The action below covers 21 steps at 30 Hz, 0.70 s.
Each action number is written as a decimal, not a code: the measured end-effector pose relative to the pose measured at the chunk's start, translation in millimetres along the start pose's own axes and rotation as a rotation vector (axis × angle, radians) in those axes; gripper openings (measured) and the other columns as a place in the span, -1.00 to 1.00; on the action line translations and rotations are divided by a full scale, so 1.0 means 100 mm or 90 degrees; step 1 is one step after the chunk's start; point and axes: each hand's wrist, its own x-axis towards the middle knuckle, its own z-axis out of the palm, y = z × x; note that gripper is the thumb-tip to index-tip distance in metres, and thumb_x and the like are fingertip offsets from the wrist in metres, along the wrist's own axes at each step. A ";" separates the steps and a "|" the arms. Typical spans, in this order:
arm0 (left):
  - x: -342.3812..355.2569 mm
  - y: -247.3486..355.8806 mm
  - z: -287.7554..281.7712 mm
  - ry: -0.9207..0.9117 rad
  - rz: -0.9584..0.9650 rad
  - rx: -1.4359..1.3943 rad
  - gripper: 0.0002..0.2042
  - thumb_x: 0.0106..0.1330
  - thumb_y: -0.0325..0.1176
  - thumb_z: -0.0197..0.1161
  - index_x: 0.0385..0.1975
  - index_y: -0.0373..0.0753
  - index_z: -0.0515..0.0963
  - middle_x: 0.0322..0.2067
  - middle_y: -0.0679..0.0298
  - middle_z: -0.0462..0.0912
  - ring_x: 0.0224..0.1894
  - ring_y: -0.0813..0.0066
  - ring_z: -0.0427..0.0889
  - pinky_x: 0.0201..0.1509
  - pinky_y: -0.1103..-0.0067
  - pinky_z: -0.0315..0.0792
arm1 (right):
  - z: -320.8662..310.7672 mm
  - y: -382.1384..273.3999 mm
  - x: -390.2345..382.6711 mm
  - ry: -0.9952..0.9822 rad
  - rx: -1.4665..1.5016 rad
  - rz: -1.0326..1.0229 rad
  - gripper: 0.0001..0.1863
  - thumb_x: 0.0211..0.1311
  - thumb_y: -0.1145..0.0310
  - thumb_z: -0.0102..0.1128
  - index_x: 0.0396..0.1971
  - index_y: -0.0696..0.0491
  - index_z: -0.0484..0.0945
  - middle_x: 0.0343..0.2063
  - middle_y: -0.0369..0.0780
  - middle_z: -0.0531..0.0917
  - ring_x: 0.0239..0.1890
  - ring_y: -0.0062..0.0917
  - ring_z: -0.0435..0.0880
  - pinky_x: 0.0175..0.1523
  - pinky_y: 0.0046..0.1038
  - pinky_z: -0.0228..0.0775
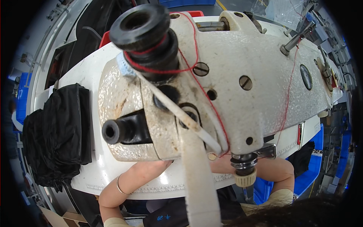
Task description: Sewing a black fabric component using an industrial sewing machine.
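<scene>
A white sewing machine (264, 53) fills the middle of the head view, close up. Its head covers most of both my hands. My left hand (157, 168) reaches in under the machine from the lower left, its fingers out of sight behind the casing. From the right, my right hand (221, 165) comes in below the machine head, fingers hidden as well. What either hand touches cannot be seen. Red thread (206, 92) winds around a black knob (141, 28) and runs down the casing toward the tension dial (244, 172).
A pile of black fabric (64, 132) lies on the white table (96, 176) at the left. A ruler strip (162, 191) follows the table's near edge. Blue bins (315, 170) stand at the right. A thread post (298, 39) rises from the machine.
</scene>
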 end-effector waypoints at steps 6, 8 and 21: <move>-0.01 0.02 -0.02 0.007 -0.006 -0.009 -0.65 -0.01 -0.55 0.21 -0.14 -0.33 0.52 -0.16 0.00 0.55 -0.07 0.02 0.53 0.06 0.29 0.41 | 0.07 -0.03 -0.08 -0.080 -0.064 -0.015 -0.83 -0.20 0.34 0.14 -0.49 -0.04 0.53 -0.47 -0.36 0.51 -0.36 -0.44 0.49 -0.56 -0.49 0.37; -0.01 0.02 -0.03 0.062 0.011 -0.017 -0.68 -0.02 -0.53 0.20 -0.18 -0.33 0.54 -0.19 0.01 0.55 -0.11 0.07 0.55 0.04 0.30 0.42 | 0.08 -0.02 -0.10 -0.061 -0.008 -0.015 -0.83 -0.19 0.31 0.14 -0.47 -0.10 0.54 -0.45 -0.39 0.50 -0.31 -0.43 0.47 -0.55 -0.47 0.39; 0.06 0.11 -0.04 0.064 0.053 0.144 -0.67 -0.06 -0.52 0.18 -0.20 -0.34 0.56 -0.22 0.04 0.56 -0.15 0.12 0.57 -0.04 0.31 0.45 | 0.13 -0.02 -0.11 -0.028 0.017 -0.024 -0.83 -0.18 0.30 0.14 -0.47 -0.08 0.53 -0.42 -0.35 0.51 -0.26 -0.39 0.48 -0.48 -0.42 0.46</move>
